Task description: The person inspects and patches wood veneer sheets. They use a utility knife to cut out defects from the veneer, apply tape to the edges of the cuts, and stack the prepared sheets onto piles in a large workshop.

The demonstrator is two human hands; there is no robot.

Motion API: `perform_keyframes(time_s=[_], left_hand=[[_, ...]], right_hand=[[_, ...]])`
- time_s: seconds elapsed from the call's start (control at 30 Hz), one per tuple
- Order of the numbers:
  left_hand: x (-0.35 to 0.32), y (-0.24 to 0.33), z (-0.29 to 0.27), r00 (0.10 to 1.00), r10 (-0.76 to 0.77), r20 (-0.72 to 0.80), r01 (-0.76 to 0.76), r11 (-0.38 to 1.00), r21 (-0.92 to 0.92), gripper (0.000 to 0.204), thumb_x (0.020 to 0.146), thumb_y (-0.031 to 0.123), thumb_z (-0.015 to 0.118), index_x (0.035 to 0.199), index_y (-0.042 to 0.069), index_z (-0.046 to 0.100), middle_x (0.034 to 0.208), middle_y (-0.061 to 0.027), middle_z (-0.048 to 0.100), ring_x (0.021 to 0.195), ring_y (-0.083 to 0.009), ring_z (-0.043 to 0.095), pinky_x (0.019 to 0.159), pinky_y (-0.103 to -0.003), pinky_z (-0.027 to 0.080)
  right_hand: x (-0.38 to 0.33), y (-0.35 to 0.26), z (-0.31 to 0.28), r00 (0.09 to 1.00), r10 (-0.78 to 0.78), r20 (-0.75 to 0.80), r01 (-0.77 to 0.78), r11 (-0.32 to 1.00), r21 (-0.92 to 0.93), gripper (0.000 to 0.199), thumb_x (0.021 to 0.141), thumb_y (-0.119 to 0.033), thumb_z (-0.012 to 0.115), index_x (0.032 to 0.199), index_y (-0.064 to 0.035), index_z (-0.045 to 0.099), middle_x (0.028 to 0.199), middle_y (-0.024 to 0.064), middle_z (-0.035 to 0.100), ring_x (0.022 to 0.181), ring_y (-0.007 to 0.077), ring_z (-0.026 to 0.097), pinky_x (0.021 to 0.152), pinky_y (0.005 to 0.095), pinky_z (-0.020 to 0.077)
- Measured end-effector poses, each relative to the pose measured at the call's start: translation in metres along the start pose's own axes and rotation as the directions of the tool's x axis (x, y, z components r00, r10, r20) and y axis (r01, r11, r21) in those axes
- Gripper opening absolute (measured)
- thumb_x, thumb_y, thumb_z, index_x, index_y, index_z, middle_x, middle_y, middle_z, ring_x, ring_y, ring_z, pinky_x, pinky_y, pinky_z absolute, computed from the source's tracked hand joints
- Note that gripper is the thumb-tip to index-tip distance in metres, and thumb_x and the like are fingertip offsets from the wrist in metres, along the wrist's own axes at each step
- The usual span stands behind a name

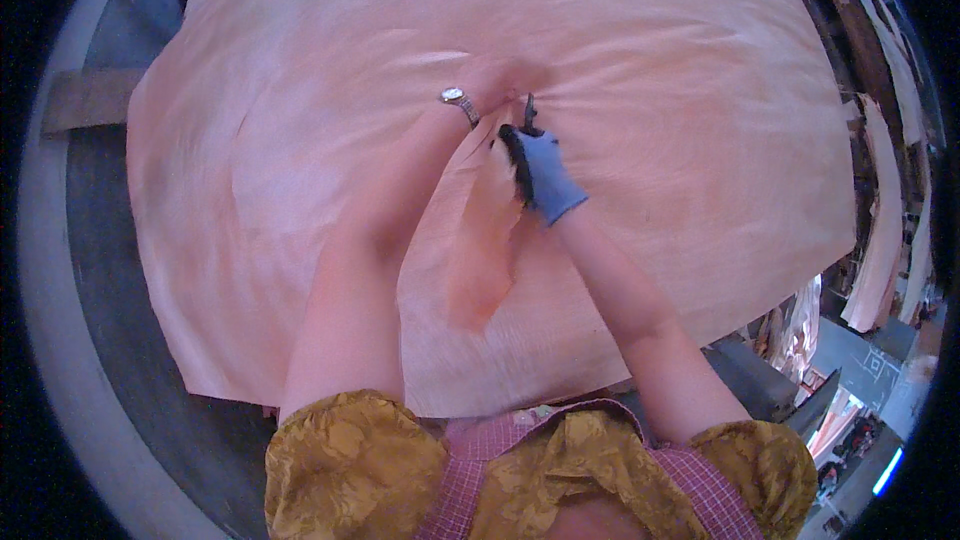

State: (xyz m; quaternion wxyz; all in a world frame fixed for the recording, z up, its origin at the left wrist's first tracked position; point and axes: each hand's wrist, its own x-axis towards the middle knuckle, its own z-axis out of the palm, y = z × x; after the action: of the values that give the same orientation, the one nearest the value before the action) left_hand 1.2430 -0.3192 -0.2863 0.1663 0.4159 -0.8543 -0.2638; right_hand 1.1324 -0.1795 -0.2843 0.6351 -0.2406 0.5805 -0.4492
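Observation:
A broad, thin, pale pinkish-tan sheet, with grain like wood veneer, spreads under both arms. Its near part is split, and a flap lifts and folds up toward my hands. My left hand, bare and with a metal wristwatch at the wrist, reaches over the sheet's middle; its fingers are smeared and blend into the sheet. Close beside it, my right hand wears a blue and black glove. It is closed around a small dark tool, whose exact kind I cannot make out, pointing away from me.
Torn strips of similar material lie stacked along the right side. A wooden board juts out at the left, over a dark surface. Clear plastic wrap and a grey panel with markings are at the lower right.

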Motion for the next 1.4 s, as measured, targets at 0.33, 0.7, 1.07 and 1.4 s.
perform_keyframes(time_s=[0.33,0.7,1.07,1.4], left_hand=[[-0.004,-0.031,0.021,0.997,0.07,0.025,-0.074,0.981,0.178,0.022,0.081,0.006,0.064,0.102,0.009,0.067,0.094,-0.0082,0.071,0.087,-0.0228,0.065,0.073,-0.034,0.051],[-0.099,0.165,0.072,0.907,0.04,-0.419,0.02,0.99,0.139,0.024,0.085,0.011,0.061,0.109,0.007,0.059,0.109,-0.0165,0.059,0.101,-0.0355,0.055,0.084,-0.046,0.044],[-0.213,0.323,0.206,0.944,0.034,0.328,-0.223,0.798,0.559,0.065,0.094,0.049,0.044,0.149,0.015,0.032,0.154,-0.0153,0.029,0.141,-0.0396,0.024,0.114,-0.051,0.02],[-0.045,0.484,0.323,0.882,-0.058,0.467,-0.247,0.788,0.564,0.061,0.093,0.037,0.049,0.146,0.01,0.034,0.147,-0.0165,0.036,0.136,-0.0375,0.032,0.11,-0.048,0.028]], right_hand=[[-0.034,-0.075,-0.141,0.96,0.12,0.254,0.024,0.864,-0.503,0.024,0.086,-0.03,0.067,0.081,-0.0063,0.065,0.068,-0.0019,0.058,0.063,0.0088,0.054,0.054,0.027,0.0435],[-0.493,0.126,-0.629,0.583,-0.454,-0.674,-0.338,0.619,-0.709,0.03,0.095,-0.014,0.051,0.121,-0.0005,0.057,0.125,0.0142,0.058,0.114,0.0297,0.055,0.096,0.0373,0.0446],[-0.691,0.165,-0.629,0.372,-0.43,-0.822,-0.752,0.379,-0.539,0.039,0.082,-0.015,0.062,0.12,-0.0139,0.059,0.133,0.0148,0.052,0.116,0.0365,0.053,0.096,0.0461,0.0456],[-0.809,0.192,-0.671,-0.253,-0.127,-0.959,-0.538,0.842,0.031,0.036,0.088,-0.017,0.056,0.123,-0.0123,0.055,0.118,0.0179,0.056,0.101,0.0411,0.057,0.084,0.0482,0.0486]])
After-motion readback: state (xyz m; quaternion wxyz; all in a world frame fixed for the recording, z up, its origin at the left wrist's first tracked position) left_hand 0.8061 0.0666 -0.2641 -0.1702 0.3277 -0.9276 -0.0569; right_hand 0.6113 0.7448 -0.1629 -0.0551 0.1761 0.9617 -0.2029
